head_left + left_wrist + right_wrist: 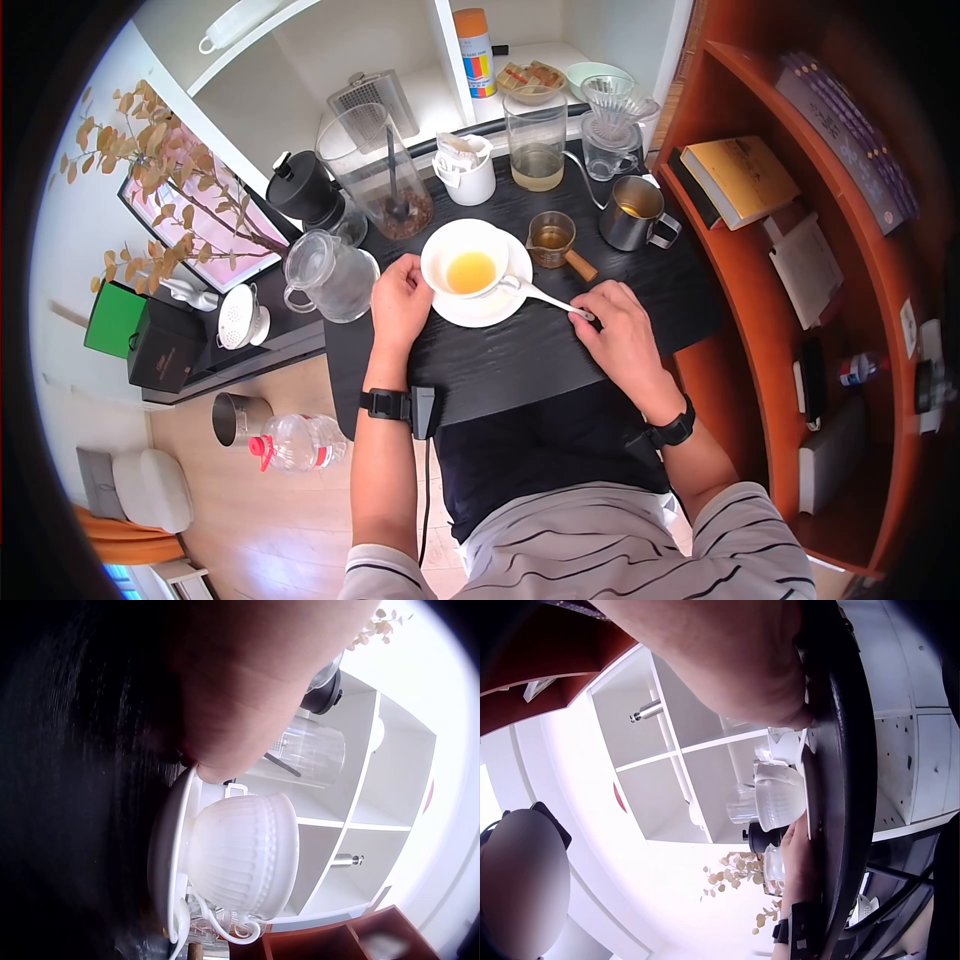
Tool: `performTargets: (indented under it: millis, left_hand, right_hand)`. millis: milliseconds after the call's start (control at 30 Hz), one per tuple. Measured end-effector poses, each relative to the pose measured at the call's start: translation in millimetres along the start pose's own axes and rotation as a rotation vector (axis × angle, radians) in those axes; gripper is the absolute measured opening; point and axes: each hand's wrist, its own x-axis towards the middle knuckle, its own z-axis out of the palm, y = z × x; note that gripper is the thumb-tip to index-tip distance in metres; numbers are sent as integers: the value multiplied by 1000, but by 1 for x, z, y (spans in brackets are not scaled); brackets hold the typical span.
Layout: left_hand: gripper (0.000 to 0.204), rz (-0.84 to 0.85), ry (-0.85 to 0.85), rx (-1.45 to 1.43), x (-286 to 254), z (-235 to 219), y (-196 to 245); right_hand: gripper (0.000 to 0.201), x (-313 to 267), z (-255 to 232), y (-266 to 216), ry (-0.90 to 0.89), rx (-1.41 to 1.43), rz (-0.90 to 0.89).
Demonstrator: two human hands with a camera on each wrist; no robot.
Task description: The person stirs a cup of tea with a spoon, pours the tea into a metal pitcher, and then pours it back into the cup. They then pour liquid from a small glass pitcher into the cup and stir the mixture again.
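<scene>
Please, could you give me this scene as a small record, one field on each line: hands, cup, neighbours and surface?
Left hand: holds the edge of the saucer
Right hand: pinches the handle end of the white spoon
Cup: white, upright on the saucer
Cup contents: yellow liquid
Right of cup, head view: small glass jug with wooden handle; metal kettle
Left of cup, head view: glass pitcher
Surface: black table

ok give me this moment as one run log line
left hand: grips saucer at rim | right hand: pinches spoon by handle | cup: on saucer, yellow liquid inside | wood-handled glass pitcher: beside saucer
</scene>
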Motion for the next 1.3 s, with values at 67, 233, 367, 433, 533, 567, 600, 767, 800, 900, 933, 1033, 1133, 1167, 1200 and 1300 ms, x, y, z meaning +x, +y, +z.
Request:
performTargets:
  millis: [67, 233, 367, 433, 533, 567, 600, 767, 800, 900, 933, 1033, 1133, 1167, 1200, 1300]
  left_hand:
    - [11, 3, 2, -1, 0, 1, -1]
    - [12, -5, -6, -20, 1, 1, -3]
    - [12, -3, -8, -26, 1, 1, -2]
    - [13, -2, 0, -4, 2, 2, -5]
    - [13, -2, 7, 2, 2, 2, -7]
    - [13, -2, 13, -1, 2, 1, -6]
    - [13, -9, 8, 8, 1, 1, -5]
    - [13, -19, -1, 16, 0, -1, 1]
    - [13, -16, -5, 9, 0, -2, 1]
    - [13, -7, -7, -1, -1, -3, 2]
    - [13, 3, -11, 0, -1, -3, 1]
    - [13, 14, 8, 19, 0, -1, -1]
    - [14, 17, 16, 12, -1, -1, -1]
    - [14, 12, 19, 9, -1, -2, -1]
    - [14, 13, 15, 14, -1, -3, 0]
    - [15, 8, 10, 6, -1, -3, 0]
  right_hand:
    - [14, 0, 0, 0, 4, -7, -5]
    - [19, 0, -6, -3, 86, 65, 79]
    - [31, 12, -10, -6, 194, -25, 92]
    - [29, 20, -9, -6, 174, -47, 88]
    - [26, 30, -4, 0, 107, -75, 93]
    - [25, 33, -2, 2, 57, -82, 106]
    - [25, 35, -1, 3, 56, -84, 99]
    - [20, 45, 3, 9, 83, -119, 58]
    - [20, 47, 3, 9, 79, -120, 54]
    - [21, 50, 3, 8, 57, -131, 61]
    - [21, 50, 2, 5, 134, -161, -9]
    - [20, 49, 1, -9, 216, -127, -92]
    - [19, 48, -1, -32, 108, 143, -19]
    - [20, 48, 1, -37, 60, 191, -9]
    - [20, 48, 4, -41, 16, 239, 1]
    - [20, 49, 13, -48, -65, 307, 35]
